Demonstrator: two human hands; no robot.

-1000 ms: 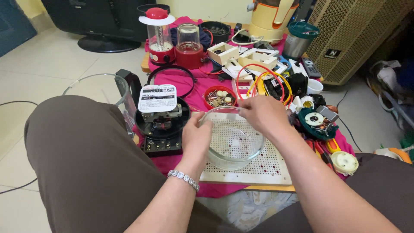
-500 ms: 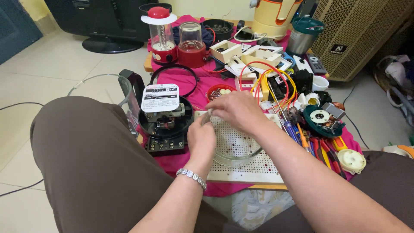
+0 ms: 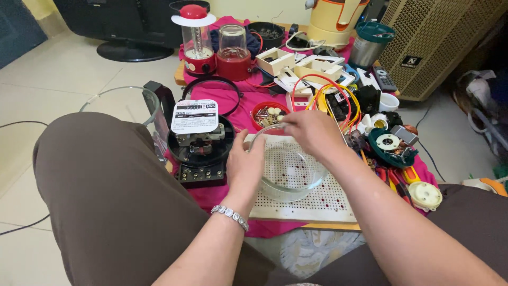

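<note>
Round cover point(image 3: 291, 169): clear glass or plastic, smooth, glossy. Perforated board point(image 3: 317, 204): white, matt, looks like plastic. Cloth point(image 3: 222, 193): pink fabric, matt. Meter body point(image 3: 198, 148): black plastic, slight sheen, with a white paper-like label. Bracelet point(image 3: 230, 216): shiny metal links. Small bowl point(image 3: 262, 114): red glossy plastic. Trousers point(image 3: 116, 201): brown woven cloth, matt. Floor point(image 3: 47, 90): pale smooth tiles, faintly glossy.

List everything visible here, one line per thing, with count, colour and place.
Glass dome cover: 1, clear, on the perforated board.
Perforated board: 1, white, on the pink cloth.
Electric meter: 1, black with a white label, left of the dome.
Small bowl: 1, red, behind the dome.
Lantern: 1, red and clear, far left.
Wire bundle: 1, orange and yellow, centre right.
Left hand: on the dome's left rim.
Right hand: on the dome's far rim.
</note>
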